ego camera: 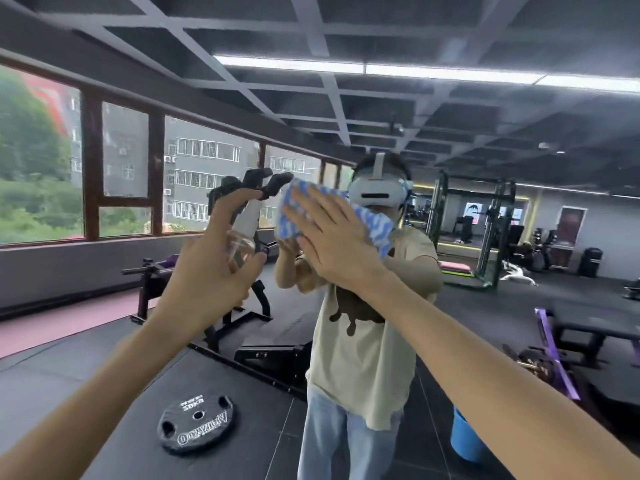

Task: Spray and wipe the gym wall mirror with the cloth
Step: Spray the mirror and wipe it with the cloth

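The wall mirror (485, 140) fills the view and reflects the gym and a person wearing a headset. My right hand (332, 240) lies flat with straight fingers, pressing a blue-and-white cloth (291, 216) against the glass at head height. My left hand (211, 261) is raised beside it at the left and grips a clear spray bottle (244, 230) with a black trigger head, its nozzle pointing at the mirror near the cloth.
Reflected in the mirror are a black weight plate (197, 424) on the dark floor, a bench frame (242, 306), a blue bucket (465, 438) at the lower right, a squat rack (485, 230) and windows (124, 174) at the left.
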`<state>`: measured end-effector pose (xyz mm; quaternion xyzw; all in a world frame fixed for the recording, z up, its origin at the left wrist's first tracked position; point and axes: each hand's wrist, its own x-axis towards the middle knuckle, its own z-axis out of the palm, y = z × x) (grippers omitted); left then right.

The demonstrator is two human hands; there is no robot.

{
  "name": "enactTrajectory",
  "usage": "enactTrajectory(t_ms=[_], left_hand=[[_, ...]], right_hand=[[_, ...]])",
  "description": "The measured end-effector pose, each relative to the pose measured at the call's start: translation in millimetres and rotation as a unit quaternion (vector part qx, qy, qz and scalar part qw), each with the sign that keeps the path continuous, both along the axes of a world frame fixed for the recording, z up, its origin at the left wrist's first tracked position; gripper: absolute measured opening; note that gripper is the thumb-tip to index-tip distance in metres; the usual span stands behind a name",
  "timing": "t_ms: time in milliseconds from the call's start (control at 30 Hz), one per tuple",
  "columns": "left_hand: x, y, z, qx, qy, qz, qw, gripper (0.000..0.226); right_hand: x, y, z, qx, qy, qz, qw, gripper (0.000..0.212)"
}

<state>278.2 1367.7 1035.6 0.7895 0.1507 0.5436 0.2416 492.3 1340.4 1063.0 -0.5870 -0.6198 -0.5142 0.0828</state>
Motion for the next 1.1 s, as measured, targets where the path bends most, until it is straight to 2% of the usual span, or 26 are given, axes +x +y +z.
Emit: enactTrajectory(t_ms=[100, 200, 233, 267, 333, 400, 433, 500, 600, 633, 700, 800, 933, 1100], left_hand=[[-2.5, -4.0, 0.0, 0.011, 0.000, 0.005, 1.000, 0.070], [-2.3, -5.2, -1.2, 0.016, 0.013, 0.003, 1.000, 0.067], [-2.4, -6.1, -1.8, 0.015, 0.015, 0.000, 1.000, 0.067], [-3.2, -7.4, -2.8, 0.015, 0.018, -0.004, 1.000, 0.067], [-4.8, -11.8, -3.6, 0.020, 0.018, -0.016, 0.999, 0.064], [-5.2, -14.4, -2.6, 0.027, 0.015, -0.029, 0.999, 0.059], [-4.9, -15.0, -1.7, 0.029, 0.011, -0.034, 0.999, 0.058], [-4.2, -16.8, -0.1, 0.040, 0.008, -0.035, 0.999, 0.058], [-5.6, -21.1, 0.3, 0.062, 0.011, -0.040, 0.997, 0.060], [-6.8, -22.1, 0.3, 0.062, 0.010, -0.042, 0.997, 0.059], [-9.1, -21.9, 0.3, 0.052, 0.013, -0.044, 0.998, 0.057], [-13.5, -19.3, 2.3, 0.040, 0.017, -0.041, 0.998, 0.059], [-18.6, -9.4, 5.7, 0.046, 0.017, -0.020, 0.999, 0.070], [-15.9, -8.0, 12.9, 0.058, 0.019, -0.016, 0.998, 0.073]], right_hand=[[3.5, -8.0, -3.4, -0.031, 0.019, 0.013, 0.999, 0.054], [6.4, -19.0, 12.1, -0.064, -0.024, 0.013, 0.998, 0.062], [9.2, -22.9, 18.5, -0.061, -0.070, 0.007, 0.996, 0.064], [13.2, -26.9, 21.6, -0.053, -0.082, 0.018, 0.995, 0.059], [12.2, -30.5, 28.5, 0.008, 0.003, 0.075, 0.997, 0.040], [8.9, -27.1, 33.5, 0.077, -0.045, 0.058, 0.994, 0.020], [8.3, -23.4, 36.4, 0.088, -0.084, 0.051, 0.991, 0.017], [1.5, -18.6, 37.9, 0.078, -0.099, 0.036, 0.991, 0.013], [-3.8, -22.4, 32.5, 0.102, -0.053, 0.026, 0.993, 0.007], [-4.0, -24.1, 26.2, 0.108, -0.045, 0.025, 0.993, 0.010], [-1.4, -27.0, 10.1, 0.118, -0.048, -0.006, 0.992, 0.030], [6.7, -31.7, 5.3, 0.138, -0.101, -0.086, 0.982, 0.047], [-2.3, -27.2, 12.0, 0.100, -0.125, -0.169, 0.972, 0.051], [-17.0, -16.2, 27.1, 0.119, -0.025, -0.232, 0.965, 0.060]])
